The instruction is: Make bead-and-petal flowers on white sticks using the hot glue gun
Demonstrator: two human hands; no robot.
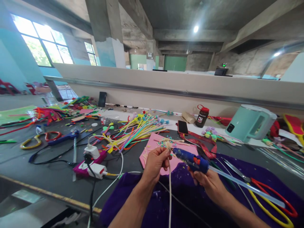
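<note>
Pinched between the fingers of my left hand (156,161) is a cream pipe-cleaner flower (168,144), its long pale stem (170,196) hanging down below. My right hand (206,179) is wrapped round a blue hot glue gun (191,159), whose nozzle points left, close to or touching the flower; which of these I cannot tell. A long clear glue stick (247,184) sticks out of the gun's back. Beneath the flower lies a pink foam sheet (152,144) with small cream and teal pieces on it.
Purple cloth (121,199) covers the near edge. Large scissors (242,175) lie right, near a teal kettle (249,123), brown bottle (202,117) and phone (182,127). Pipe cleaners (137,129), a power strip (83,169) with cables, and a second glue gun (64,137) are left.
</note>
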